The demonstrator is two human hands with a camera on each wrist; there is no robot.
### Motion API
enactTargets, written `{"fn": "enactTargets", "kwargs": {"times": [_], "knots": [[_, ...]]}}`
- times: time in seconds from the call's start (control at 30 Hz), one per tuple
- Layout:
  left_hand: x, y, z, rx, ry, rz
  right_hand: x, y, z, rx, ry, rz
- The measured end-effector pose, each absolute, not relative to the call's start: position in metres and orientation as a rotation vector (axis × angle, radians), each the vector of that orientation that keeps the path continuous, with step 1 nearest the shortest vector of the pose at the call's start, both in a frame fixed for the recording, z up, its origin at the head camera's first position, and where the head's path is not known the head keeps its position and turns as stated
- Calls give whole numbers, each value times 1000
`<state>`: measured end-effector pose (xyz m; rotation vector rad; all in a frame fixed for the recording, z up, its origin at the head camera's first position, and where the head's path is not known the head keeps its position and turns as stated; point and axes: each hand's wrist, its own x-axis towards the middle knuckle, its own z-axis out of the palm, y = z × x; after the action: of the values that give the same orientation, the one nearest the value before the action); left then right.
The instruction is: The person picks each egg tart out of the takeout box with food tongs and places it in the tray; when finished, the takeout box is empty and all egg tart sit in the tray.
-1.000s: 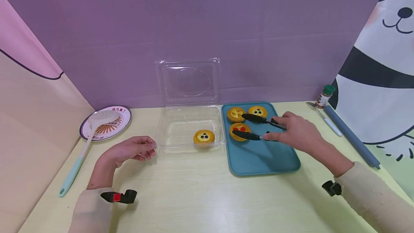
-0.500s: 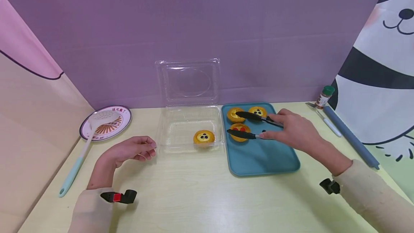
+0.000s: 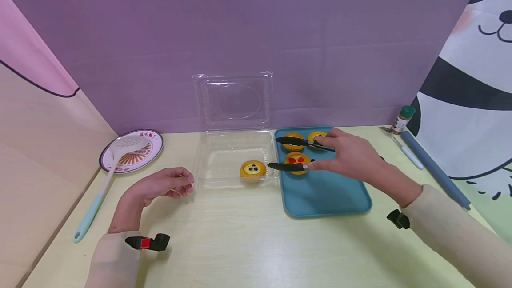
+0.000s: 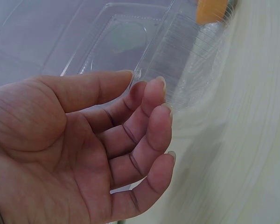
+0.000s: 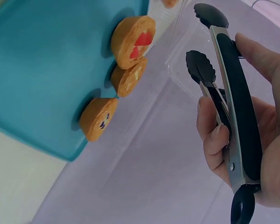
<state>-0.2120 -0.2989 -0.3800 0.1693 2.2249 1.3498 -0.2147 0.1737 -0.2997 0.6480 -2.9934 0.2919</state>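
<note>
1. Tongs (image 5: 240, 107) are in your right hand (image 3: 348, 157), fingers and thumb wrapped round the handles. The two black tips sit apart with a clear gap between them, so they're clamped on nothing.
2. From the head view, the tongs stretch left across the far part of the blue tray (image 3: 326, 197). The near tip passes the tray's left edge and lines up just beside the tart in the box (image 3: 253, 169); can't tell how high it is or if it touches.
3. Your tray has three tarts at its far end: the red-topped tart (image 5: 137, 42) nearest you, the yellow-topped tart (image 5: 129, 78) far left, and the blue-dotted tart (image 5: 99, 119) far right, partly behind your hand.
4. Your left hand (image 3: 164, 186) has its fingers loosely curled right by the near left corner of the clear box (image 3: 224, 159). Can't tell if the fingertips touch the plastic.
5. That box is just left of the tray, with its lid (image 3: 236, 101) standing up on the far side.
6. Over on your left, the skimmer (image 3: 106, 183) lies with its head on the patterned plate (image 3: 146, 159).
7. Far right you've got the green-capped jar (image 3: 402, 121), the knife (image 3: 401, 147) and the dark blue rod (image 3: 435, 169).
</note>
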Motion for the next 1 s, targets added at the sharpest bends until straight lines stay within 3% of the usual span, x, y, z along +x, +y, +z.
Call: {"fn": "enactTargets", "kwargs": {"times": [1.0], "knots": [[-214, -301, -384, 170, 2234, 1336, -241, 115, -291, 846, -3066, 77]]}}
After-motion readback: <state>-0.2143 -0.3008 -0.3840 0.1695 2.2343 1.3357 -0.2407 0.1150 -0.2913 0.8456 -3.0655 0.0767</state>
